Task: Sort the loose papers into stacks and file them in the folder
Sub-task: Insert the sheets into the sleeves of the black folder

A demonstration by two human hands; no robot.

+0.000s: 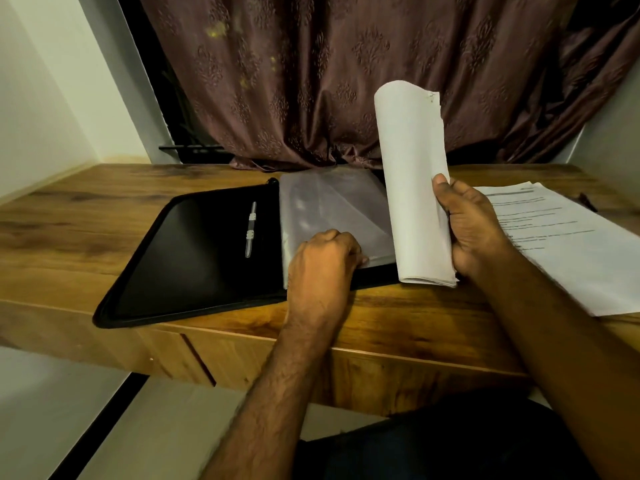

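One black folder (pixel 194 251) lies open on the desk (pixel 86 216), its left cover glossy and bare but for a pale plastic fastener strip (pixel 251 229) near the spine. To the right of that strip sit the folder's translucent plastic sleeves (pixel 329 209), cloudy and slightly creased. The left hand (pixel 323 259) rests at the near edge of the sleeves with its fingers curled, pinching a sleeve corner. Right of the folder, the right hand (pixel 472 225) grips a sheaf of papers (pixel 414 174), standing upright, thumb on the front; the sheaf's top curls over backward, a staple shows at its upper corner, and its lower edge hangs just above the folder's right cover, hiding part of it. Further right of the folder, more printed papers (pixel 568 244) lie flat in a loose stack, partly covered by the right forearm.

Warm, knotty wood grain marks the thick desk. Behind the folder hangs a brown curtain (pixel 346 81) with an embossed floral pattern, its hem bunched on the desk's far edge. Pale walls (pixel 38 98) stand to the left.
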